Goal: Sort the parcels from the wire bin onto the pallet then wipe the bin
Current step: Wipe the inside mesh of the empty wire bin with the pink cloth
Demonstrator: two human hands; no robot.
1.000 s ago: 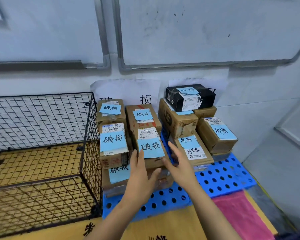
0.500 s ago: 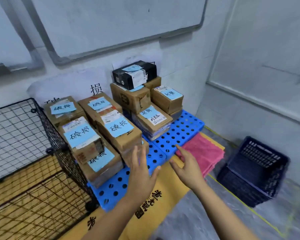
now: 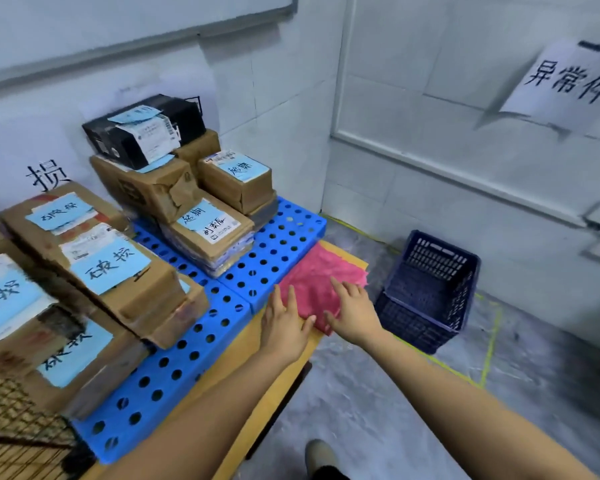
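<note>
**Both hands at cloth beside pallet**

Found on the pallet (image 3: 281, 244): cardboard parcels (image 3: 118, 268) in two stacked groups, each with a blue note on top. Topmost on the far group: a black box (image 3: 142, 129). Off the pallet's near left corner: wire bin (image 3: 14, 410), only its corner in view. Just beside the pallet's near right edge: pink cloth (image 3: 319, 271), flat on a yellow mat (image 3: 246, 337).

Left hand (image 3: 284, 323) at the cloth's near left edge, close to the pallet; grip slack, fingers straight and together, nothing held. Right hand (image 3: 352, 313) on the cloth's near right part, further from the pallet; grip wide, fingers spread, nothing held. Cannot tell whether either palm presses down.

Right of the pallet, past the cloth: dark blue crate (image 3: 426, 289) on the floor, apart from the cloth. On the wall well right of the pallet: a handwritten paper sheet (image 3: 565, 81).
</note>
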